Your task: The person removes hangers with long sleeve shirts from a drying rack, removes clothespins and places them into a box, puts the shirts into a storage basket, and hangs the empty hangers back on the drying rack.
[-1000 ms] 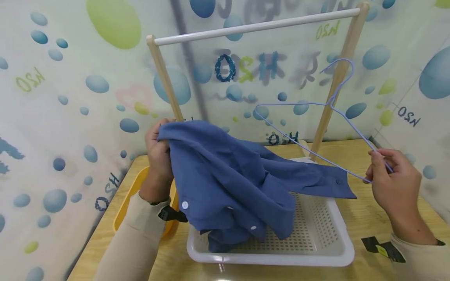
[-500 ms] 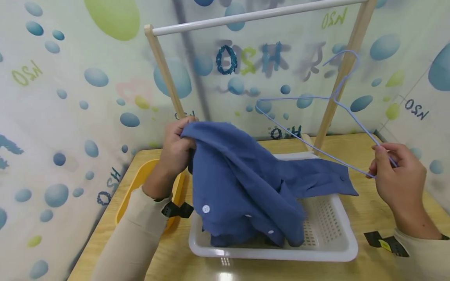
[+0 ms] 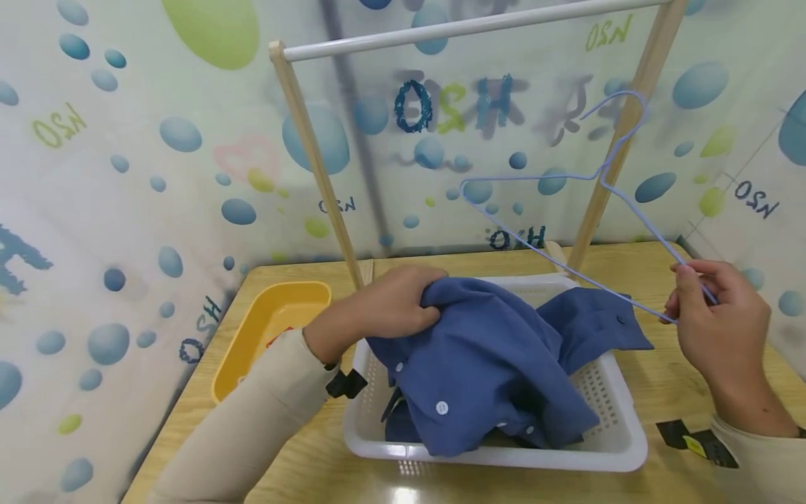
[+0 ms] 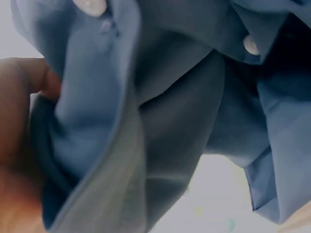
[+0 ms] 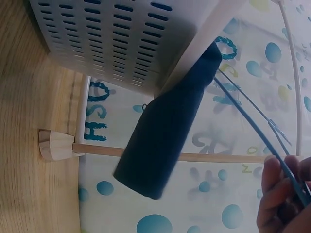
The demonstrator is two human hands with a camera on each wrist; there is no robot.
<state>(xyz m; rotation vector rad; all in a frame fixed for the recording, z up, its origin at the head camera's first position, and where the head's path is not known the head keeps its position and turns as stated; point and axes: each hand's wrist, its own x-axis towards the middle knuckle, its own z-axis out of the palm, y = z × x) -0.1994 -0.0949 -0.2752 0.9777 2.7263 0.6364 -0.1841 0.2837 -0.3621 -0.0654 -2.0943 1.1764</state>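
Note:
A blue buttoned shirt lies bunched over the white plastic basket, one cuffed sleeve draped across the right rim. My left hand grips the shirt's upper edge at the basket's left side. In the left wrist view, thumb and fingers hold folded cloth beside a white button. On the right, my right hand pinches one lower corner of a thin lilac wire hanger, its hook pointing up. The hanger's long bar passes in front of the sleeve; whether they touch I cannot tell.
Behind the basket stands a rack with a white rail on wooden posts. A yellow tray, partly hidden by my left forearm, sits on the wooden table at left. Patterned walls close off the back and sides.
My left hand has moved right and down with the shirt, which has sunk lower over the basket. More of the yellow tray shows. The right hand keeps its hold on the hanger, nearly still.

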